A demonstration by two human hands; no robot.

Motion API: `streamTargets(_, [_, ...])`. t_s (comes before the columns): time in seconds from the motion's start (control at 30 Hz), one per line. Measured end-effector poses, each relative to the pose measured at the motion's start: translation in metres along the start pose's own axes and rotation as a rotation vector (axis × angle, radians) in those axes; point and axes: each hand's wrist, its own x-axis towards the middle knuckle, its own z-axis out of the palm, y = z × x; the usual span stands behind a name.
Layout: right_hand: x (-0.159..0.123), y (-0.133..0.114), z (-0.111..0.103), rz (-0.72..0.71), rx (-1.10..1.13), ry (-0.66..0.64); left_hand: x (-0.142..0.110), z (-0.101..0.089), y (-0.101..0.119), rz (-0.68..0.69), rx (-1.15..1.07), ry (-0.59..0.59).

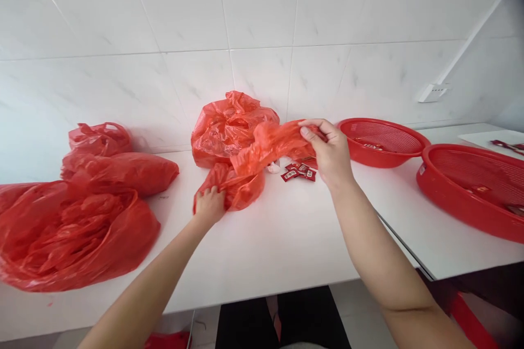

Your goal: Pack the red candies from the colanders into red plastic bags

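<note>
A thin red plastic bag (248, 185) stretches between my two hands above the white table. My left hand (210, 204) is closed on its lower left part, close to the tabletop. Higher up and to the right, my right hand (327, 147) pinches the bag's gathered end between thumb and fingers. Just below that end lie several small dark red packets (301, 172) with white labels. Behind the held bag sits a fuller red plastic bag (221, 131) against the tiled wall; the held one covers part of it.
A big open red bag (82, 245) and a smaller filled red bag (123, 172) lie on the left. To the right stand a round red plastic basket (380, 158) and a larger red basket (458, 202). A seam (403, 245) divides two white tabletops. A socket (434, 92) projects from the wall.
</note>
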Motion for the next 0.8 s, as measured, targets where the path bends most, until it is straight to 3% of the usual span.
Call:
streamTargets(0.17, [0.0, 0.018, -0.037, 0.142, 0.22, 0.11, -0.003, -0.029, -0.066, -0.241, 0.049, 0.008])
streamTargets(0.27, [-0.011, 0.027, -0.044, 0.217, 0.246, 0.019, -0.011, -0.063, -0.074, -0.269, 0.004, 0.028])
streamTargets(0.33, [-0.021, 0.028, -0.042, 0.281, 0.271, -0.076, -0.021, -0.088, -0.055, -0.195, -0.045, 0.081])
streamTargets(0.43, [-0.036, 0.024, -0.03, 0.414, 0.344, -0.178, -0.039, -0.113, 0.001, 0.078, -0.206, 0.241])
streamTargets(0.5, [-0.043, 0.023, -0.022, 0.502, 0.355, -0.246, -0.046, -0.114, 0.038, 0.314, -0.548, 0.279])
streamTargets(0.57, [-0.045, 0.024, -0.022, 0.52, 0.309, -0.292, -0.047, -0.106, 0.06, 0.314, -0.735, 0.26])
streamTargets(0.67, [-0.041, 0.036, -0.042, 0.374, 0.062, -0.199, -0.039, -0.086, 0.063, 0.193, -0.921, 0.229])
streamTargets(0.8, [-0.036, 0.053, -0.08, 0.18, -0.5, 0.046, -0.033, -0.07, 0.049, 0.135, -0.976, 0.246])
